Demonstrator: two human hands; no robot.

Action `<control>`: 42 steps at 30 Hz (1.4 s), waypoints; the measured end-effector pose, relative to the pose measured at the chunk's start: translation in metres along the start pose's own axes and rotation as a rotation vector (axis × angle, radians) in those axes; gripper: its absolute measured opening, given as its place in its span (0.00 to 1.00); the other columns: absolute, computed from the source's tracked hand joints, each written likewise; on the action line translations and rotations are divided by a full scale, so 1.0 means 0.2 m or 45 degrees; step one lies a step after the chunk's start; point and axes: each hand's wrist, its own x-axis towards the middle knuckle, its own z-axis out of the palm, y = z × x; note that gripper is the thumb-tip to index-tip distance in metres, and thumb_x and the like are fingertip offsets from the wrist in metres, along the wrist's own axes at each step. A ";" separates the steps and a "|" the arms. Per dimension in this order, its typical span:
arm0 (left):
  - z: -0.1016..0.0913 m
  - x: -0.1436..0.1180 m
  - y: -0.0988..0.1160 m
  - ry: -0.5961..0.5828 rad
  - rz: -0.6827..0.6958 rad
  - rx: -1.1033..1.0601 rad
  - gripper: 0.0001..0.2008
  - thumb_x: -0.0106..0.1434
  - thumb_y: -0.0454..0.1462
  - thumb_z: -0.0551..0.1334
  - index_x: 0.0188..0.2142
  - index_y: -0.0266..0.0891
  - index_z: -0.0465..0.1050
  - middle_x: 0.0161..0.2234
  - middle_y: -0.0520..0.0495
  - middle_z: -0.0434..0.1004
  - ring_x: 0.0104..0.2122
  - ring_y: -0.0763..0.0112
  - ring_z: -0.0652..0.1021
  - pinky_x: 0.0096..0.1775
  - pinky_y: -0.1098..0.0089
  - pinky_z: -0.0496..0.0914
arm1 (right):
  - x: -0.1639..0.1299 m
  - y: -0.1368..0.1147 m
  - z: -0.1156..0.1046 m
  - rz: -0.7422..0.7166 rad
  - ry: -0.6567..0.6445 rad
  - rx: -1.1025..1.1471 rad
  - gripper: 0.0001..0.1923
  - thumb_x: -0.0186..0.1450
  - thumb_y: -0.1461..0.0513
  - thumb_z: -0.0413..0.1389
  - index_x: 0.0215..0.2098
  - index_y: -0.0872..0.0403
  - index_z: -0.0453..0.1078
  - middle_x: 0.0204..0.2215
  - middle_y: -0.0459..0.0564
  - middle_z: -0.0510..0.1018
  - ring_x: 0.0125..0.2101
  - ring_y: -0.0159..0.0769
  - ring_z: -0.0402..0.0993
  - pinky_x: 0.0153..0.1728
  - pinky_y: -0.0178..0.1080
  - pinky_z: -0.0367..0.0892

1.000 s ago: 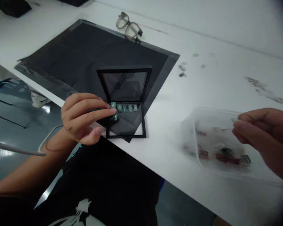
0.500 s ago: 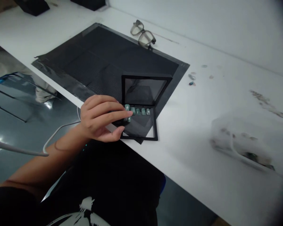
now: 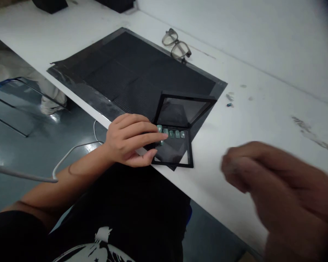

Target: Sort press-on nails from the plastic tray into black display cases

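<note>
On the open black case [image 3: 180, 145], left hand [image 3: 131, 140] touches green nails [image 3: 171, 133]

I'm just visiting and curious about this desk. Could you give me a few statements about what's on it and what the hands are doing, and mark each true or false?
1. The black case lies open, lid raised. True.
2. A row of red nails sits inside it. False: the press-on nails are green.
3. The left hand rests at the case, fingers on the nail row. True.
4. The glasses lie inside the case. False: they lie on the white table, at the far edge of the black mat.
5. The right hand is blurred, right of the case. True.
</note>
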 end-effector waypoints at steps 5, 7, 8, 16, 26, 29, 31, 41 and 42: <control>0.01 0.00 0.01 0.041 -0.043 -0.015 0.16 0.61 0.44 0.62 0.46 0.43 0.78 0.35 0.51 0.83 0.35 0.66 0.81 0.32 0.66 0.72 | 0.15 -0.07 0.21 0.113 -0.327 0.128 0.13 0.72 0.54 0.53 0.32 0.49 0.71 0.19 0.41 0.68 0.18 0.27 0.60 0.17 0.31 0.55; 0.01 0.00 0.01 0.049 -0.044 -0.024 0.16 0.60 0.44 0.62 0.46 0.42 0.78 0.35 0.51 0.83 0.35 0.65 0.80 0.32 0.65 0.72 | 0.17 -0.05 0.24 0.160 -0.373 0.020 0.14 0.71 0.53 0.55 0.30 0.50 0.72 0.16 0.40 0.64 0.16 0.26 0.56 0.16 0.32 0.52; 0.01 0.00 0.01 0.043 -0.045 -0.026 0.16 0.60 0.43 0.63 0.45 0.42 0.79 0.35 0.51 0.83 0.34 0.65 0.80 0.32 0.65 0.71 | 0.17 -0.04 0.24 0.177 -0.373 -0.015 0.15 0.70 0.52 0.56 0.28 0.51 0.71 0.15 0.40 0.63 0.16 0.26 0.55 0.15 0.32 0.51; 0.00 0.01 0.01 0.009 -0.060 -0.010 0.08 0.60 0.40 0.63 0.39 0.46 0.79 0.34 0.56 0.83 0.32 0.70 0.79 0.30 0.67 0.68 | 0.16 0.01 0.24 0.268 -0.255 -0.030 0.14 0.66 0.48 0.60 0.33 0.49 0.72 0.16 0.38 0.62 0.17 0.26 0.57 0.16 0.30 0.55; -0.03 0.02 0.01 -0.206 0.022 0.007 0.11 0.61 0.46 0.66 0.41 0.47 0.81 0.37 0.57 0.84 0.30 0.69 0.76 0.29 0.66 0.65 | 0.12 0.02 0.23 0.123 -0.190 -0.097 0.08 0.68 0.53 0.59 0.37 0.47 0.74 0.18 0.38 0.63 0.18 0.26 0.59 0.20 0.32 0.58; -0.03 0.02 0.01 -0.203 0.011 0.005 0.10 0.61 0.44 0.67 0.41 0.47 0.80 0.35 0.56 0.83 0.30 0.70 0.76 0.29 0.66 0.65 | 0.13 0.02 0.26 0.044 -0.131 -0.166 0.07 0.69 0.54 0.59 0.37 0.48 0.75 0.18 0.38 0.64 0.17 0.26 0.59 0.20 0.32 0.58; -0.02 0.01 0.01 -0.173 -0.002 0.002 0.10 0.61 0.44 0.67 0.41 0.46 0.80 0.34 0.56 0.83 0.30 0.70 0.76 0.29 0.66 0.65 | 0.13 0.03 0.27 -0.036 -0.084 -0.239 0.06 0.69 0.55 0.59 0.37 0.47 0.75 0.17 0.38 0.64 0.17 0.26 0.60 0.21 0.33 0.58; 0.00 -0.01 0.00 0.016 0.032 0.040 0.08 0.61 0.43 0.65 0.39 0.46 0.80 0.30 0.58 0.82 0.32 0.68 0.79 0.30 0.66 0.69 | 0.12 0.05 0.27 -0.341 -0.049 -0.315 0.06 0.69 0.61 0.60 0.43 0.51 0.79 0.27 0.43 0.80 0.26 0.29 0.74 0.27 0.34 0.65; 0.00 -0.01 0.00 0.037 0.028 0.042 0.08 0.61 0.43 0.65 0.39 0.46 0.80 0.30 0.58 0.82 0.33 0.68 0.79 0.31 0.66 0.69 | 0.12 0.05 0.26 -0.348 -0.049 -0.295 0.06 0.69 0.61 0.61 0.42 0.51 0.79 0.25 0.42 0.79 0.25 0.28 0.73 0.26 0.33 0.64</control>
